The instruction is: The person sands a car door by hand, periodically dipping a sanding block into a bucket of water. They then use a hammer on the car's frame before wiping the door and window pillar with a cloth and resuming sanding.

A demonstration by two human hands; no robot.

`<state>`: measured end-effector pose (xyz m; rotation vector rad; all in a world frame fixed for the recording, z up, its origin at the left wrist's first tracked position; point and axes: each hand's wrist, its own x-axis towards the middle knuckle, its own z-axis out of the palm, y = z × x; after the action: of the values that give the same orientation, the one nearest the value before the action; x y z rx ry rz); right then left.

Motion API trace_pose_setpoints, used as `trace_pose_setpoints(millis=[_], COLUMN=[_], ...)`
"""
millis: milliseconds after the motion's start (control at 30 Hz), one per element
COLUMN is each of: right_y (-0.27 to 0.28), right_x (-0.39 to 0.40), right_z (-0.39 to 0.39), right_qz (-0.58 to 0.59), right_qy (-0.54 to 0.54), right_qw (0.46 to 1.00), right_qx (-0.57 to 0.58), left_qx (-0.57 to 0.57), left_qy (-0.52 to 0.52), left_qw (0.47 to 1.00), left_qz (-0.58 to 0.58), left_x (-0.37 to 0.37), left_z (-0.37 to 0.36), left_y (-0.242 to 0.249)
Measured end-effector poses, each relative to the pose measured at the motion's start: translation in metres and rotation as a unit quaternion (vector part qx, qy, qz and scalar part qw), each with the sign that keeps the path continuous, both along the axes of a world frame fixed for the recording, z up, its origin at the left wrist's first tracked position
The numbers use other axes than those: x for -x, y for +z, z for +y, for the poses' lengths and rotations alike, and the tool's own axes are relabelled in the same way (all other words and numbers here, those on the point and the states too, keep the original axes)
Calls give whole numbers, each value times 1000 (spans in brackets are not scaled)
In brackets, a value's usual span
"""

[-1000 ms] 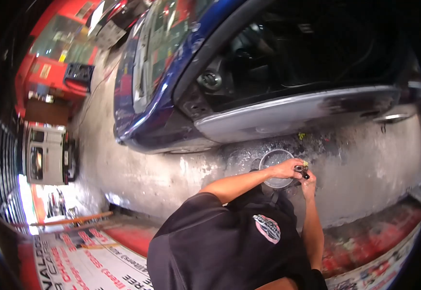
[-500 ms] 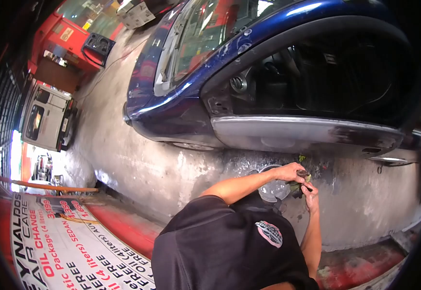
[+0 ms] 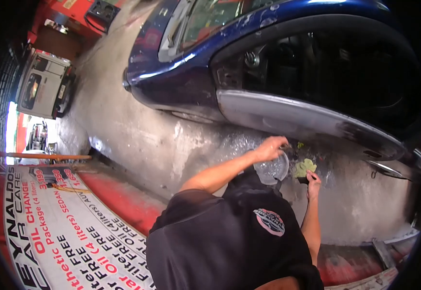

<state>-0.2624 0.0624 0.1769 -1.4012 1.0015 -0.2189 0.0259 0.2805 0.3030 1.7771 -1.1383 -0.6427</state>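
Note:
My left hand (image 3: 270, 148) is closed above a round grey basin (image 3: 279, 176). A small dark object shows at its fingertips, too blurred to name. To the right, my right hand (image 3: 313, 180) pinches the lower edge of a yellow-green cloth (image 3: 305, 167) with an uneven outline. The cloth hangs low over the floor, beside the basin. Past both hands stands a blue car with a grey, dull-surfaced door (image 3: 287, 112).
A small bright green item (image 3: 300, 144) lies beneath the car door. A white vehicle (image 3: 43, 87) is parked at the far left. The printed banner (image 3: 70, 237) spreads at lower left, beside a red ledge (image 3: 123, 198). An orange pole (image 3: 51, 156) lies near it.
My hands were together at the cloth and a dark object; now they are apart. The left has moved left over the basin; the cloth shows more fully in the right. The view has shifted.

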Motion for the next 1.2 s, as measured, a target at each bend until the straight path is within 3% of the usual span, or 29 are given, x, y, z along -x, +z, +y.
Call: trace_pose_setpoints(millis=[133, 233, 333, 467, 533, 667, 700, 767, 833, 967, 1033, 1200], right_y=[-18, -22, -9, 5, 2, 8, 12, 15, 12, 18, 17, 14], right_x=[11, 7, 5, -9, -13, -22, -22, -26, -32, -46, -51, -52], right_z=[-1, -1, 0, -4, -7, -3, -2, -3, -3, 5, 9, 14], right_qz=[21, 10, 31, 86, 77, 66, 68, 89, 86, 118, 101, 107], right_qy=[20, 18, 17, 62, 88, 81, 59, 89, 99, 95, 108, 114], right_qw=[999, 1000, 999, 993, 992, 992, 994, 990, 987, 982, 982, 981], right_qx=[-12, -14, -8, 43, 56, 65, 70, 68, 93, 112, 116, 114], left_qx=[-127, -148, -171, -259, -335, -320, -275, -354, -328, -297, -247, -221], left_qy=[77, 42, 61, 111, 150, 186, 155, 250, 314, 342, 410, 404], left_qw=[988, 986, 982, 955, 908, 898, 912, 822, 782, 767, 749, 779], left_qz=[-34, -66, -52, 91, 202, 239, 264, 369, 427, 454, 459, 425], left_x=[-28, -57, -76, -85, -79, -61, -59, -53, -48, -42, -39, -48], left_z=[45, 89, 138, 215, 250, 333, 365, 364, 371, 380, 375, 366], left_y=[-17, -37, -97, -153, -156, -183, -216, -165, -147, -137, -131, -144])
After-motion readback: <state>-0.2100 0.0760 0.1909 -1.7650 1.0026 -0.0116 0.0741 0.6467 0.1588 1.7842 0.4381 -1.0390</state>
